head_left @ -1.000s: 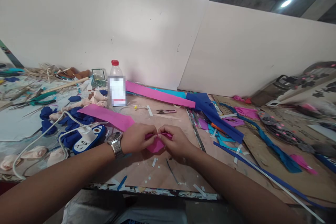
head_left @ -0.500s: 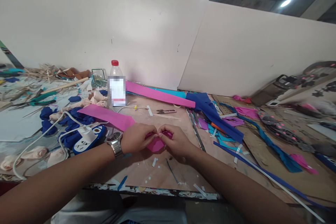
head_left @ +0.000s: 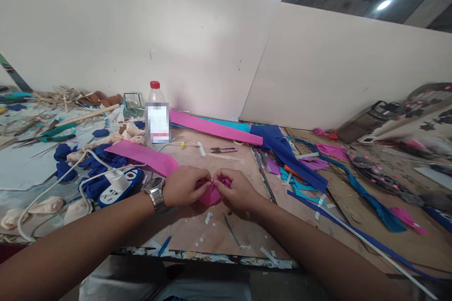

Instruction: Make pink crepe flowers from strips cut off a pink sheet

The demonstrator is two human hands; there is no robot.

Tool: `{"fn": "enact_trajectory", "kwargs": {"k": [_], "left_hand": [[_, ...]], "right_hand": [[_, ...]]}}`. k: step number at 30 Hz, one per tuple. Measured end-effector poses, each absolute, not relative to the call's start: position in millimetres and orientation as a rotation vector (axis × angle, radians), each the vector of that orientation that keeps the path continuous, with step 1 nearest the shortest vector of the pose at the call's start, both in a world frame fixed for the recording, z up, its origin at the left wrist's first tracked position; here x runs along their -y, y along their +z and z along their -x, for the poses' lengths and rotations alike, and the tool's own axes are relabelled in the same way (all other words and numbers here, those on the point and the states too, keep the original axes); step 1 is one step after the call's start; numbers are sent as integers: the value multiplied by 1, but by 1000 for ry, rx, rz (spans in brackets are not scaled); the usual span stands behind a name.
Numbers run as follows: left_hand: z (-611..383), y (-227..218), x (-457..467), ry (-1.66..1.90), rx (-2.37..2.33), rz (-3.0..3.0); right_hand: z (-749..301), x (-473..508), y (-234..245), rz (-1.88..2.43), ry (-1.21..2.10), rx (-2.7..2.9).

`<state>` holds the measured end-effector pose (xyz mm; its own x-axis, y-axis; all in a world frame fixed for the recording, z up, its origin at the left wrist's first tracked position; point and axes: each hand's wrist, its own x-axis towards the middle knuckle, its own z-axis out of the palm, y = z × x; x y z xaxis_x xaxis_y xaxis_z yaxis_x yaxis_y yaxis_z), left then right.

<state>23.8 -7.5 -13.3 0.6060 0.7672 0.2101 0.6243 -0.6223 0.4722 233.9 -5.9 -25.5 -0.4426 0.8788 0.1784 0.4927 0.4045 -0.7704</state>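
Both hands pinch a strip of pink crepe paper (head_left: pixel 211 194) over the middle of the board. My left hand (head_left: pixel 185 186), with a metal watch at the wrist, grips its upper edge between thumb and fingertips. Close beside it, my right hand (head_left: pixel 237 190) pinches the same edge, the fingertips almost meeting. The strip's long tail (head_left: pixel 150 157) runs out behind my left hand to the left. Between the hands the paper is gathered and bent; the fingers partly cover the fold.
Behind the hands lie thread snips (head_left: pixel 224 150) and another pink strip (head_left: pixel 215 127). A red-capped bottle (head_left: pixel 154 91) stands near the white partition. Left are a power strip (head_left: pixel 120 188), white cables and green-handled pliers (head_left: pixel 58 134). Blue paper (head_left: pixel 282 146) and scraps lie right.
The pink paper between my hands has shifted slightly, its edge drawn tighter between the fingertips. Both hands stay in nearly the same place.
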Motion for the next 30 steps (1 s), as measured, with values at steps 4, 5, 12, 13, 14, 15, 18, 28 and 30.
{"fn": "enact_trajectory", "kwargs": {"k": [4,5,12,13,14,15,18,28,30], "left_hand": [[-23,-12,7,550,-1150,-2481],[-23,-12,7,547,-1156,-2482],[-24,-11,9,526,-1177,-2469],[-24,-11,9,530,-1174,-2465],[-23,-11,9,533,-1168,-2464],[-23,-11,9,537,-1165,-2464],[-22,-12,8,537,-1157,-2476],[-21,-10,6,540,-1181,-2505],[-21,-10,5,548,-1178,-2499]], "right_hand": [[-233,8,-23,1139,923,2027],[-233,8,-23,1127,927,2022],[-233,8,-23,1142,856,2059],[-234,8,-24,1143,848,2073],[-234,7,-24,1142,840,2086],[-235,7,-23,1139,837,2098],[-235,8,-22,1133,856,2114],[-235,5,-27,1137,968,2014],[-235,4,-28,1144,967,2004]]}}
